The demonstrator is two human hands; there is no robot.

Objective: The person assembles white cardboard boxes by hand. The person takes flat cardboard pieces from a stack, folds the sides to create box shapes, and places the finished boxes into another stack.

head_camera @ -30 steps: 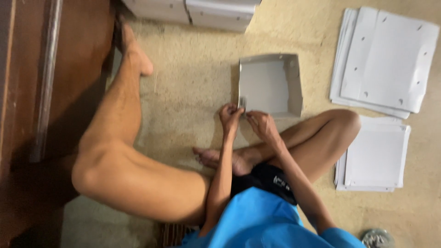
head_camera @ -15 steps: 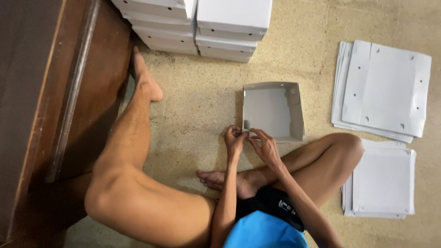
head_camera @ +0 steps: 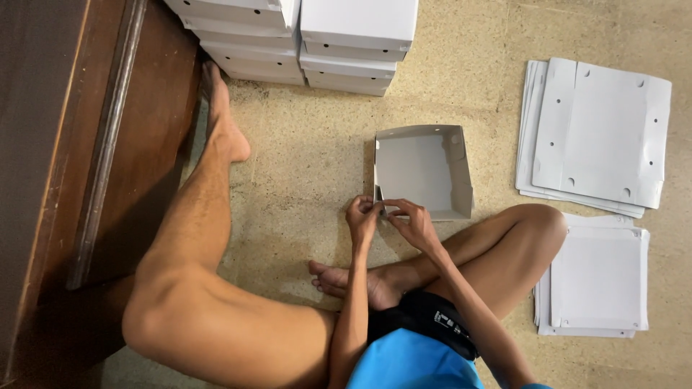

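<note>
Together two hands (head_camera: pixel 362 218) (head_camera: pixel 412 222) pinch one open box (head_camera: pixel 424 171); two flat stacks (head_camera: pixel 595 133).

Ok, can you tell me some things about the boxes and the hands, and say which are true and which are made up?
1. Both hands pinch the near corner of the open white box. True: left hand, right hand.
2. The open box is full of shoes. False: it is empty.
3. Closed white boxes are stacked at the top. True.
4. The flat white sheets lie left of the person. False: they lie to the right.
5. The person sits on a chair. False: on the floor.
</note>
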